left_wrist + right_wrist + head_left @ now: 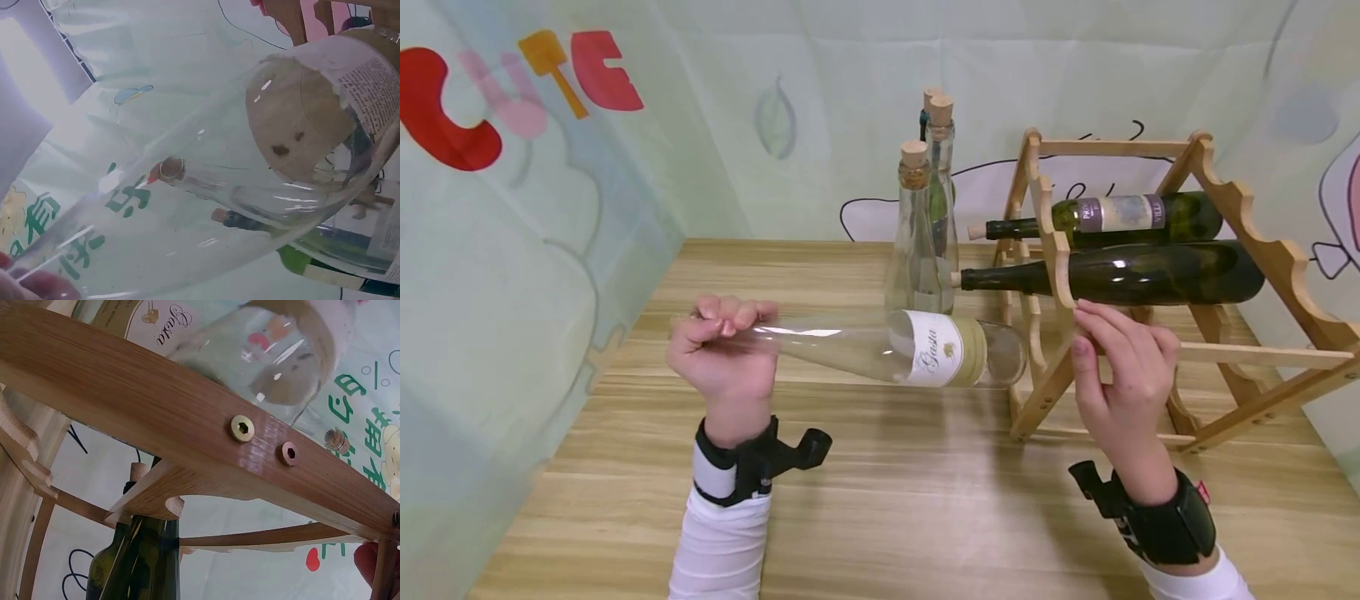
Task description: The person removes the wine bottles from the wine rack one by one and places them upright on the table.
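Observation:
My left hand [726,350] grips the neck of a clear glass bottle [835,346], held sideways above the table. The bottle has a white and gold label [943,350], and its base points right, overlapping the left side of a wooden wine rack [1262,356] in the head view. With thumb and fingertips, my right hand [1127,387] holds the rack's near left post. Two dark green bottles lie in the rack: a labelled one [1120,217] at the back and a plain one [1165,273] before it. Their corked necks stick out to the left.
Behind the held bottle stand clear corked bottles [913,225], with another cork [932,96] showing behind them. The wood-grain table [850,517] reaches back to a printed cloth backdrop [820,125]. Wooden rails of the rack cross much of the right wrist view.

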Tool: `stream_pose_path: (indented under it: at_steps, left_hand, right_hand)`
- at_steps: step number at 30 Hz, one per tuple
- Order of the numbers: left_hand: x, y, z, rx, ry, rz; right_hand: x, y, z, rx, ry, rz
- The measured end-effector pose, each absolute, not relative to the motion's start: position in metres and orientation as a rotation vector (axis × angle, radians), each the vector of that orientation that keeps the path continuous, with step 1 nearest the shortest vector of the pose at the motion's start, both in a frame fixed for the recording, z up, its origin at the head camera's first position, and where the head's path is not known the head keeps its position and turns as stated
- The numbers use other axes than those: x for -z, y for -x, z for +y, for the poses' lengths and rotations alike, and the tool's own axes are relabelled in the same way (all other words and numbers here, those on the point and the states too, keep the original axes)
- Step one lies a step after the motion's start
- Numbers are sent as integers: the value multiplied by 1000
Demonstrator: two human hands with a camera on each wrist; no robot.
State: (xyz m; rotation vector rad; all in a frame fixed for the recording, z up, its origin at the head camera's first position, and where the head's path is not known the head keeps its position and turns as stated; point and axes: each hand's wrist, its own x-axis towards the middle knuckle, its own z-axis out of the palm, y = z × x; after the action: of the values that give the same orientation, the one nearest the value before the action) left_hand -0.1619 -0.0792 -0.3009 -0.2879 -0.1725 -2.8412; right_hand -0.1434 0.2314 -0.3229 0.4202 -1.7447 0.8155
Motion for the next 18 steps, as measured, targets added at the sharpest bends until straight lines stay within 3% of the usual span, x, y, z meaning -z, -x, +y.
stream_pose_path:
  at_steps: [7, 18]
  left_hand:
    - [277, 148, -82, 2837, 503, -181]
    - [278, 142, -80, 2899, 642, -271]
  right_hand:
    - [321, 142, 230, -823, -417, -1746]
    - [312, 133, 220, -964, -476, -1686]
